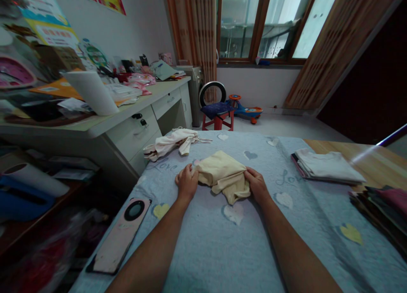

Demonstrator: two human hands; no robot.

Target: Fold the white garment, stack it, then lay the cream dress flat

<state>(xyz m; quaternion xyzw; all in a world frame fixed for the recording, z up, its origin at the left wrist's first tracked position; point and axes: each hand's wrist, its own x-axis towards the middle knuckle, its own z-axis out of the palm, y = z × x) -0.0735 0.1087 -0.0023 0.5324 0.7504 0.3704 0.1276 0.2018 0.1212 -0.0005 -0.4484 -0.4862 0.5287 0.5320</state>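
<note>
A pale yellow garment [222,170] is stretched between my two hands, just above or on the blue heart-patterned cloth [203,242]. My left hand [187,182] pinches its left edge, fingers closed. At the opposite edge, my right hand [257,183] grips the fabric between thumb and fingers. The front part of the garment hangs in loose folds, and its exact kind cannot be made out. Beyond my left hand lies a crumpled off-white garment [173,143] with thin strings.
A phone [122,238] lies face down at the left edge. To the right are a folded white garment stack [327,166] and a pile of dark folded clothes [384,212]. A cluttered desk [127,110] stands left; a red stool [218,121] is beyond the far edge.
</note>
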